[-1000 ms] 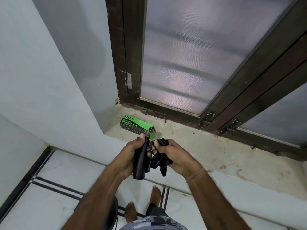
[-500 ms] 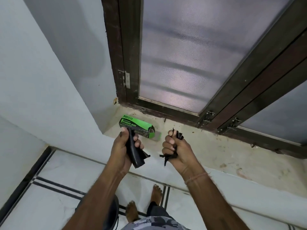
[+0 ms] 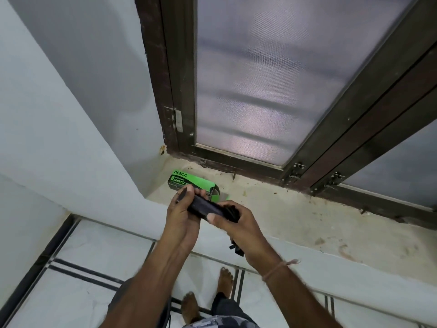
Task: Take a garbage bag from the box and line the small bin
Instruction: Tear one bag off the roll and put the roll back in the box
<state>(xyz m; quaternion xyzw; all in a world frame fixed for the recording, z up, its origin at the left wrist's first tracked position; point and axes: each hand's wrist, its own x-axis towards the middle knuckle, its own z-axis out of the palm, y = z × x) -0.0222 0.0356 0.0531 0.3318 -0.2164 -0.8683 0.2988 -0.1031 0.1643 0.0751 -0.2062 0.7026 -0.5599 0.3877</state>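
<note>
A green garbage bag box (image 3: pixel 186 182) lies on the stone window sill (image 3: pixel 283 209) near its left corner, its open end facing right. Just in front of it, my left hand (image 3: pixel 179 221) grips a black roll of garbage bags (image 3: pixel 204 205), held level. My right hand (image 3: pixel 238 223) is closed on a crumpled, separated black bag (image 3: pixel 236 248), which dangles below the palm. The right thumb presses on the near end of the roll. A dark rounded shape (image 3: pixel 115 297) beneath my left forearm may be the small bin, mostly hidden.
A brown-framed window with mesh panes (image 3: pixel 260 91) rises behind the sill. White walls close in on the left. My bare feet (image 3: pixel 189 306) stand on white floor tiles with black stripes.
Half a second ago my hands were apart, the roll in the left and the torn-off bag in the right. They have come together again, and the right thumb now rests on the roll.
</note>
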